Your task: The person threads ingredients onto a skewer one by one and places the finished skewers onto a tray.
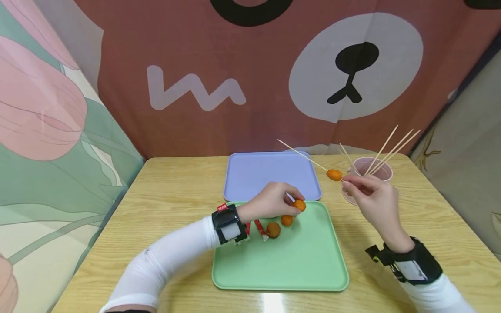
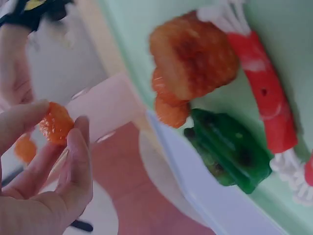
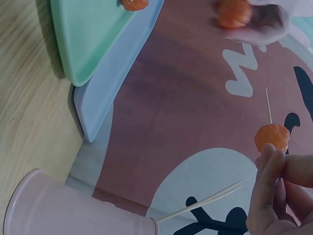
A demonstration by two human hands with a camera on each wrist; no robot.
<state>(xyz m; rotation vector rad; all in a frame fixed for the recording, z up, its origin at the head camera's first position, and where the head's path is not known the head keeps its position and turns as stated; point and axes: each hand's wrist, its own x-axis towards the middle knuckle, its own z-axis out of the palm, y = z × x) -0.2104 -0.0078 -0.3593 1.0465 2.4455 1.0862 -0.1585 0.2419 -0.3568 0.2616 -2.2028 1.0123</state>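
Note:
My left hand (image 1: 274, 199) pinches an orange, rough-surfaced food ball (image 1: 300, 205) between thumb and fingers, above the far right part of the green tray (image 1: 274, 271). Off to the right, my right hand (image 1: 376, 203) pinches a thin wooden skewer (image 1: 301, 154) near one end. Threaded on that skewer, close to the fingertips, is another orange ball (image 1: 334, 174); the skewer's free end points up and left. On the tray lie one more orange ball (image 1: 287, 221), a brown piece (image 1: 273, 230) and red-and-white sticks (image 2: 264, 88). The left wrist view also shows a green pepper piece (image 2: 232, 149), hidden by my left arm in the head view.
A pink cup (image 3: 78, 210) holding several wooden skewers (image 1: 391, 150) stands behind my right hand. The blue-purple tray (image 1: 266, 171) lies beyond the green one, touching or nearly touching it. Printed fabric (image 1: 195, 130) hangs along the back of the wooden table (image 1: 180, 182).

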